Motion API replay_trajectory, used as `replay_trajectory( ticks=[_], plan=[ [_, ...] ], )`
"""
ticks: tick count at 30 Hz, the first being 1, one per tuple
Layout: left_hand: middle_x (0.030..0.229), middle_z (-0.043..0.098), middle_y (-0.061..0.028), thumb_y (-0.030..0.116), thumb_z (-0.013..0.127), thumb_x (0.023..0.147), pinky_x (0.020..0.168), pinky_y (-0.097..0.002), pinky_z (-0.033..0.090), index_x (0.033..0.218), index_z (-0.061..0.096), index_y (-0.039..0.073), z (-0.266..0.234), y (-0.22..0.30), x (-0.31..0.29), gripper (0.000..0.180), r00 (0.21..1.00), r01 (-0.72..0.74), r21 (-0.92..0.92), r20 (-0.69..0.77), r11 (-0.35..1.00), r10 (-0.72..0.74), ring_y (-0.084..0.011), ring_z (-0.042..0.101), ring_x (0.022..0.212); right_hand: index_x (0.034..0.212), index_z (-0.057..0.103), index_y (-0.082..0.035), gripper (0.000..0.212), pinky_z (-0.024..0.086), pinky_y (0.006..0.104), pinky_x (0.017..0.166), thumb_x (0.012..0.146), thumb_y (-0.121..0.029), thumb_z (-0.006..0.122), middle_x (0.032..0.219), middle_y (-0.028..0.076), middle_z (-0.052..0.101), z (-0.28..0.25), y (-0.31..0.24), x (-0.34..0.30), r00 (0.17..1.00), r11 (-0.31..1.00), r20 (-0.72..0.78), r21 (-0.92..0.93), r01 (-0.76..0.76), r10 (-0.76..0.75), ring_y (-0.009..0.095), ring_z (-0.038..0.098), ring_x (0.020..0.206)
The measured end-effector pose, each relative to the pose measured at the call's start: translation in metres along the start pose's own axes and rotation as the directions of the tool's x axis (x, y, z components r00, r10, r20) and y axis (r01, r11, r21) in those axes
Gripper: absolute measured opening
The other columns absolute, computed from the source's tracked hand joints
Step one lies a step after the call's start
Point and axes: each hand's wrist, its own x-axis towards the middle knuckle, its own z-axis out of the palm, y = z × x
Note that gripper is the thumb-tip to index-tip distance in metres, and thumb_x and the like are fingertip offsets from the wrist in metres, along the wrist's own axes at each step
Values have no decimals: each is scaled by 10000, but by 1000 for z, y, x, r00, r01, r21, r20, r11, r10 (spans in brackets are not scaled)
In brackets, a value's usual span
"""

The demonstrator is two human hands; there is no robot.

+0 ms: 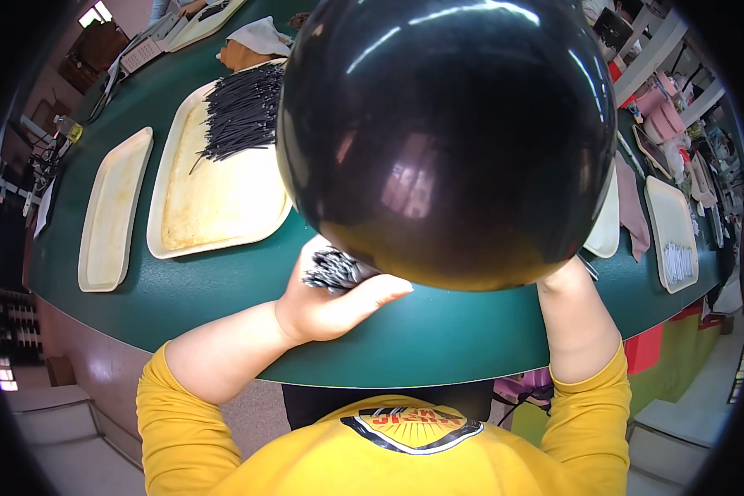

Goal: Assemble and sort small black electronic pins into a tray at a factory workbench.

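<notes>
One bundle [331, 269], 8 o'clock | left hand [326, 312] encircles it, likely keeping it together | right hand [561, 277], 3 o'clock: grip hidden, cannot tell

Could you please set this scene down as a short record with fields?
Left hand: closed around a bundle of thin dark strands
Right hand: mostly hidden by the glossy black rounded object; grip unclear
Large tray: black strands
Left of that: narrow tray
Far-right tray: thin white pieces
Surface: green table
</notes>
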Motion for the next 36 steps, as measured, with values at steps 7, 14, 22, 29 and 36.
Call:
replay_trajectory(
  ticks=[7, 14, 22, 29, 36],
  plan=[
    [921, 606, -83, 3, 603, 779, 749, -288, 469, 970, 576, 0, -4, -26, -1, 194, 999, -13, 5, 38, 1000, 13, -184, 582, 872, 983, 479, 31, 225, 451, 228, 566, 802, 46, 346, 754, 78, 557, 6, -2, 3, 991, 968, -129, -247, -52, 20, 113, 524, 591],
    [824, 617, -60, 64, 600, 790, 682, -284, 476, 898, 590, -5, 8, -21, 8, 128, 986, 72, 49, 144, 996, -78, -165, 587, 760, 932, 482, 34, 210, 452, 233, 554, 801, 49, 319, 702, 83, 560, 3, -16, 2, 998, 984, -47, -175, 32, -41, 121, 542, 582],
    [534, 453, -61, 17, 524, 790, 370, -229, 350, 842, 490, -9, 3, 3, 0, 68, 900, 365, -652, 64, 664, -431, -109, 424, 409, 1117, 450, 28, 311, 466, 256, 666, 807, 10, 463, 920, 111, 564, 7, -9, -2, 985, 983, 99, 103, -152, 142, 141, 557, 762],
    [609, 582, -76, 58, 591, 779, 369, -197, 374, 839, 562, -19, 5, 11, 4, 102, 842, 538, -265, 212, 801, -495, -86, 498, 413, 1242, 377, 18, 606, 391, 327, 925, 710, 5, 666, 1235, 121, 432, 27, 22, -19, 974, 980, 210, -159, 118, -83, 203, 444, 1099],
    [637, 555, -49, 13, 618, 763, 423, -206, 389, 877, 568, -20, 9, 7, 2, 128, 900, 398, -465, 32, 791, -435, -83, 490, 469, 1270, 326, 22, 727, 381, 329, 932, 650, 51, 703, 1226, 123, 431, 46, 3, -16, 999, 998, 19, 52, 25, -26, 201, 440, 1108]
  ],
)
